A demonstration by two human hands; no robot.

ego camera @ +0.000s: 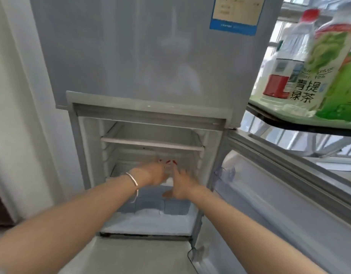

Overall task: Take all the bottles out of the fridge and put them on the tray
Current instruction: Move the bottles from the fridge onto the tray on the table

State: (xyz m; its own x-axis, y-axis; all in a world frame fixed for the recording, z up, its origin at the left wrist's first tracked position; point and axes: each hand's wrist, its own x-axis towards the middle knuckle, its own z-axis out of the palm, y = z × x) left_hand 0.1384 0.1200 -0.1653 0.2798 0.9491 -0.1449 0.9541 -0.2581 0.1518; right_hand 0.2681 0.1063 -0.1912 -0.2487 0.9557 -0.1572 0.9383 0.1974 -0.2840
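Hands reach together into the lower compartment of the fridge, the landmark here. The left hand curls round the side of a clear plastic bottle with a red cap, though motion blur hides whether the grip has closed. The right hand is spread, fingers extended beside the same bottle and thumb pointing down; whether it touches is unclear. A second red cap shows just behind the left hand, blurred. A thin silver bangle rings the left wrist. Above the hands, inside the fridge, runs a flat white shelf; below them sits a translucent bluish drawer. The smooth grey lower door swings open to the fridge's right. Right of the fridge's upper door, a pale green tray carries a ribbed clear water bottle with a red cap and a green-labelled tea bottle.
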